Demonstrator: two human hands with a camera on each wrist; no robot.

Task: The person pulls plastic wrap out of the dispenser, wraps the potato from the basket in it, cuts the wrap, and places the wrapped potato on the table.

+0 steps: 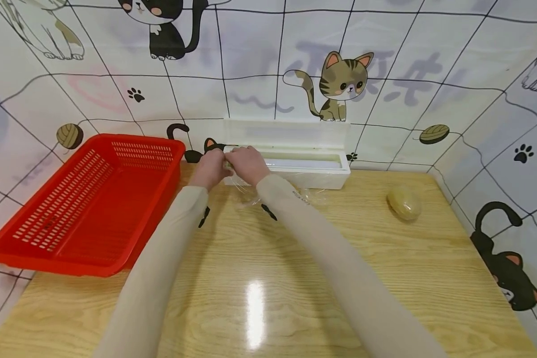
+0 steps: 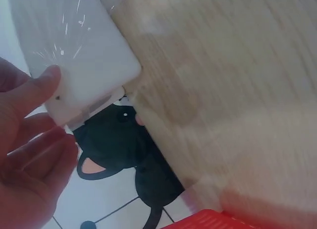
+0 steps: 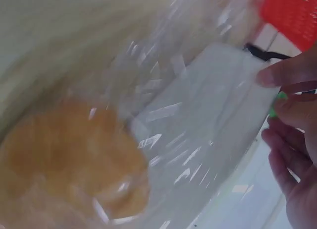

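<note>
A long white cling film box [image 1: 328, 178] stands against the back wall with its lid raised. Clear cling film [image 3: 168, 110] hangs over its front and spreads onto the table. At the box's left end my two hands meet. My left hand [image 1: 209, 170] pinches the film at the end corner, thumb [image 2: 48, 80] on the front face and fingers behind. My right hand [image 1: 249, 165] pinches a small green piece [image 3: 278, 104] at the box's top edge. In the right wrist view, a round orange-brown item [image 3: 74, 159] lies beneath the film, mostly hidden by my forearm in the head view.
A red plastic basket [image 1: 161, 191] sits on the left of the wooden table [image 1: 304, 298]. On the right lies a round yellowish item wrapped in film [image 1: 404, 203]. A cat-print sheet [image 1: 250, 54] covers the walls behind and at the sides.
</note>
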